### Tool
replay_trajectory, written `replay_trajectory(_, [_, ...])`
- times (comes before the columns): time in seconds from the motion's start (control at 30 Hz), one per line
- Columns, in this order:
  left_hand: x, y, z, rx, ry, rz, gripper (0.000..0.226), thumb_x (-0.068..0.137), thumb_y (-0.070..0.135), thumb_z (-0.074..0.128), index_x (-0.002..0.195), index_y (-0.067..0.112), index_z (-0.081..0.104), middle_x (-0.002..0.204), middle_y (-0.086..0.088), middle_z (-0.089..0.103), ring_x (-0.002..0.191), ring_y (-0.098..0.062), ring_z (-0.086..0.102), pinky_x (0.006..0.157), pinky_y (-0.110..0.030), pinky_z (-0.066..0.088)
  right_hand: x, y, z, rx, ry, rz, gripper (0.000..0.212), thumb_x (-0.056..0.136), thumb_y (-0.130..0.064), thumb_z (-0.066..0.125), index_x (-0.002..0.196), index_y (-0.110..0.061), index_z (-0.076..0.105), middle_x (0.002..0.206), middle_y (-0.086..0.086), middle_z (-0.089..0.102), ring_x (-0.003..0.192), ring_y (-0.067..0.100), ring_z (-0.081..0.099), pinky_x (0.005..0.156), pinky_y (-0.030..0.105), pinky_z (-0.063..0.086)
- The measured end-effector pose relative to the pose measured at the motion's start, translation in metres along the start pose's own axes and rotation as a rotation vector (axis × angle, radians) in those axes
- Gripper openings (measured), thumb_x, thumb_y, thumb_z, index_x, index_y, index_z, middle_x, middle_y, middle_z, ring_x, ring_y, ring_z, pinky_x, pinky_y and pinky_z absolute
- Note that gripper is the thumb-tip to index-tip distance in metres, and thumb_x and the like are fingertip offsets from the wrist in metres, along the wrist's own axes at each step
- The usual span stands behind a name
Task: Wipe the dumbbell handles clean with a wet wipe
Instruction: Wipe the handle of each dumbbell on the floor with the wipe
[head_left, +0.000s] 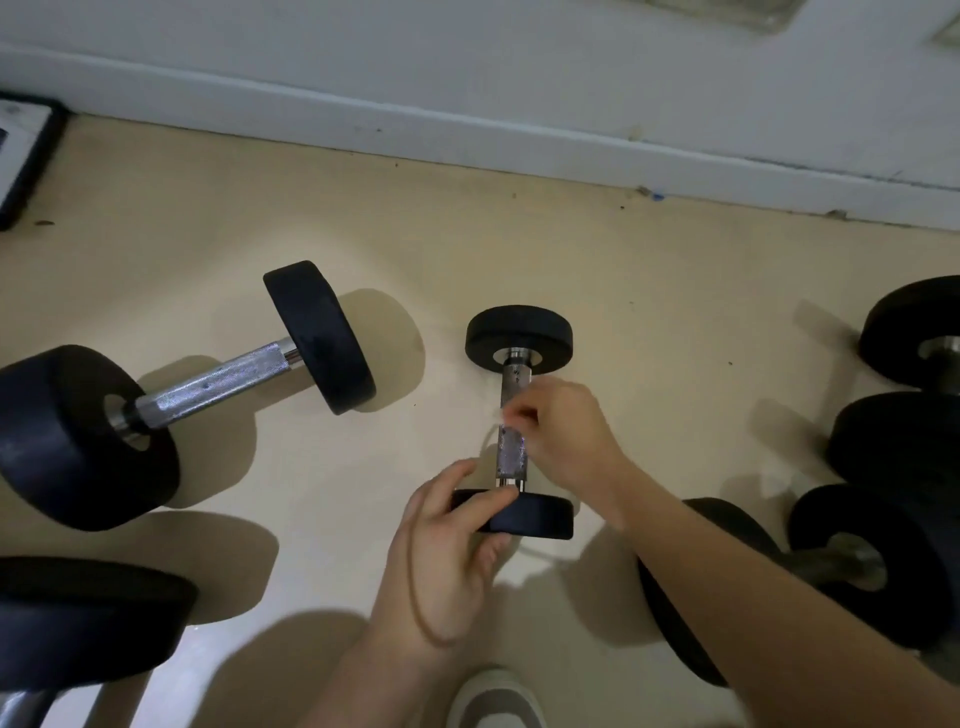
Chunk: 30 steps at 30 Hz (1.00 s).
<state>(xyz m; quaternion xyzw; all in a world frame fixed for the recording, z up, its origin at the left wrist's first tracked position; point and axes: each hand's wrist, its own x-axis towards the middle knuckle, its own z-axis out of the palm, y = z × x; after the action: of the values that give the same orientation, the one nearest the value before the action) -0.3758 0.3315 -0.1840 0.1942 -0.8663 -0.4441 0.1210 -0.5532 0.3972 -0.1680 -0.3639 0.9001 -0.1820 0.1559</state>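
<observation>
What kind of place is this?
Probably a home workout corner, not a commercial gym. Several black dumbbells lie on a beige floor along a white skirting board. The left hand grips a small dumbbell while the right hand holds a wet wipe against its handle.

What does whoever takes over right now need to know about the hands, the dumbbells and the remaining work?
Left hand: grips the near head of the small dumbbell, steadying it on the floor.
Right hand: pinches a wet wipe, barely visible, against the handle, about mid-length.
Large dumbbell: lies to the left, touched by neither hand. More dumbbells at the right and lower left.
Done: wiping of this handle is under way; how much is clean cannot be told.
Left: finish this handle, then the other handles.
</observation>
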Motion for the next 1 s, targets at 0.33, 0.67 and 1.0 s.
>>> replay_trajectory(0.33, [0.01,0.015,0.004,0.031,-0.134,0.089,0.04,0.074,0.029,0.051,0.113,0.03,0.06,0.108,0.012,0.065,0.098,-0.008,0.055,0.084,-0.005,0.034,-0.023,0.003,-0.013,-0.071,-0.114,0.018,0.013,0.08,-0.008,0.058,0.074,-0.011,0.069,0.083,0.003,0.065,0.076,0.022,0.058,0.07,0.033,0.048])
replay_trajectory(0.67, [0.022,-0.002,0.017,0.138,-0.342,0.028,0.05,0.074,0.024,0.066,0.117,0.039,0.045,0.107,0.01,0.057,0.093,-0.015,0.06,0.073,-0.024,0.047,-0.036,0.009,-0.016,0.031,-0.143,0.092,0.01,0.081,-0.012,0.064,0.081,-0.015,0.073,0.088,-0.001,0.066,0.08,0.016,0.059,0.078,0.034,0.049])
replay_trajectory(1.0, [0.06,0.016,-0.039,0.742,-0.545,0.421,0.044,0.075,0.001,0.05,0.112,0.024,0.052,0.091,-0.004,0.062,0.085,-0.028,0.053,0.069,-0.034,0.046,-0.054,-0.006,0.006,0.24,0.039,0.249,0.013,0.086,-0.01,0.061,0.083,-0.016,0.072,0.09,-0.001,0.068,0.085,0.015,0.061,0.083,0.03,0.049])
